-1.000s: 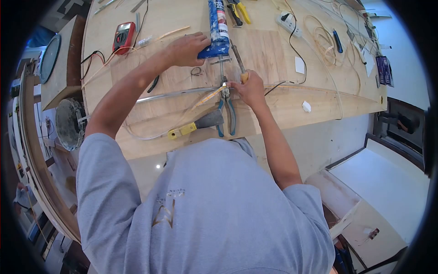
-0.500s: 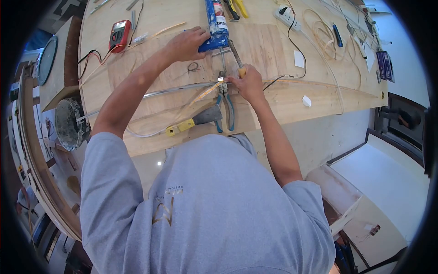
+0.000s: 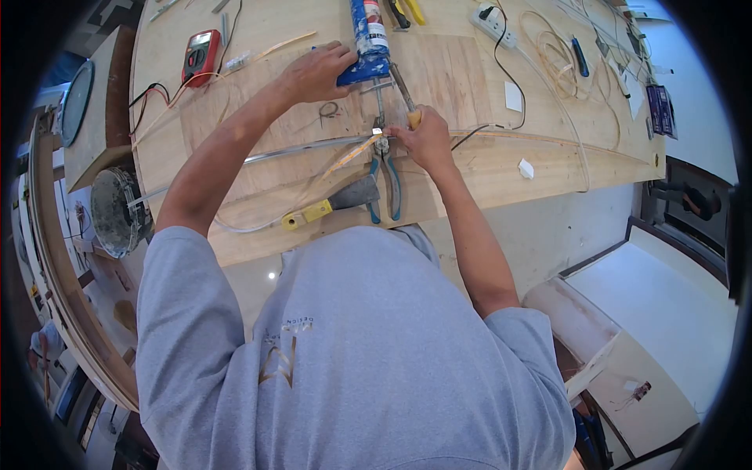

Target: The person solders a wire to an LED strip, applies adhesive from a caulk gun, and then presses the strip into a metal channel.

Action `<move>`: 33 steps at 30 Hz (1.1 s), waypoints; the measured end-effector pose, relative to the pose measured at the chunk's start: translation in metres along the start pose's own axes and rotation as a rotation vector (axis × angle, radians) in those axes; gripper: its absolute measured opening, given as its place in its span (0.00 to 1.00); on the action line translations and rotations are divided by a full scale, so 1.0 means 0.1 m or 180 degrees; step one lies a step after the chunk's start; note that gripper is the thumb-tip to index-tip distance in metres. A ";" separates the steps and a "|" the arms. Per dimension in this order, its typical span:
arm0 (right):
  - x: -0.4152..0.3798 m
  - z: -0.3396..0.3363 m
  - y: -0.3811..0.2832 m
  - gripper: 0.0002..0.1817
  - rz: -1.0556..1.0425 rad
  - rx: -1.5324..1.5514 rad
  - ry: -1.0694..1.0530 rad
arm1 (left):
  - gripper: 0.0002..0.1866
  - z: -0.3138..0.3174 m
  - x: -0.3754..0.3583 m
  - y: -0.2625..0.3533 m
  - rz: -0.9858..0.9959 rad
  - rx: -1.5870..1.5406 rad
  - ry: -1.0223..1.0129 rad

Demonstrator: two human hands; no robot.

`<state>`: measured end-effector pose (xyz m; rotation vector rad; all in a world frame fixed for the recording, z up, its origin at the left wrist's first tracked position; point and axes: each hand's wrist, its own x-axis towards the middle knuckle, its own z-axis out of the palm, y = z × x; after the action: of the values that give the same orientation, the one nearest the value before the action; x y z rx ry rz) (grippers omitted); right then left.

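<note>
My left hand (image 3: 319,74) is closed at the blue end of a caulking gun (image 3: 368,69), with its fingertips against the frame. In my right hand (image 3: 427,141) is the wooden handle of a soldering iron (image 3: 405,92); its metal shaft points away from me, close beside the caulking gun. Just left of my right fingers, an LED strip (image 3: 348,159) ends at the jaws of blue-handled pliers (image 3: 385,188) lying on the bench. A metal profile (image 3: 305,144) runs leftward from there. A scraper (image 3: 333,205) with a yellow-and-black handle lies left of the pliers.
A red multimeter (image 3: 201,55) with leads lies at the back left. A white power strip (image 3: 493,27) sits at the back right, with a black cord (image 3: 517,94) running toward my right hand. Coiled strip (image 3: 548,51) lies farther right. A black bucket (image 3: 117,211) stands off the bench's left side.
The view has shifted slightly. Both hands keep nearly the same places at the caulking gun and the soldering iron.
</note>
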<state>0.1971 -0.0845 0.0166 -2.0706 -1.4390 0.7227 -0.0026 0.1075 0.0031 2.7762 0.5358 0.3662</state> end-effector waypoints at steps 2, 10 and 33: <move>0.00 0.02 0.02 0.27 -0.0038 -0.0046 0.0046 | 0.25 0.02 0.00 0.01 -0.0008 0.0023 0.0014; -0.01 0.02 0.01 0.26 -0.0030 0.0012 0.0012 | 0.27 0.03 -0.03 0.12 -0.0145 0.0198 0.0023; -0.03 0.05 0.02 0.25 -0.0128 0.0139 0.0078 | 0.34 0.33 -0.18 0.43 -0.1002 0.0826 0.0305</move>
<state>0.1945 -0.0880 0.0122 -2.0050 -1.4348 0.7041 0.0051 0.0544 -0.0171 2.8573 1.0974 0.3812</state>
